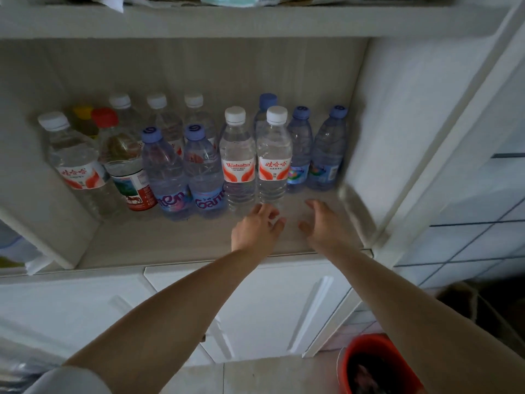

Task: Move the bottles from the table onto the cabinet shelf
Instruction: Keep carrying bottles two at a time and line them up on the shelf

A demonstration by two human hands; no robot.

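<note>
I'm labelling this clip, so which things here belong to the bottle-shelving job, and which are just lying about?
Part of the job:
- clear plastic water bottles with white caps
- blue-capped plastic bottles
- pale wooden cabinet shelf
- left hand and right hand, both holding nothing

Just lying about:
- red plastic bucket on the floor
- white lower cabinet doors

Three white-capped bottles [157,115] at the shelf's back stood mostly hidden behind the front row, their labels unreadable. A yellow-capped bottle [83,120] near the back left corner was blocked by a red-capped one [122,160]. One blue-capped bottle [266,105] showed only its cap and shoulder. Packages [227,0] on the upper shelf were cut off by the top edge. A red bucket [366,365] ran off the bottom edge, its contents too dark to tell. The cabinet's right door edge [355,209] was blurred.
</note>
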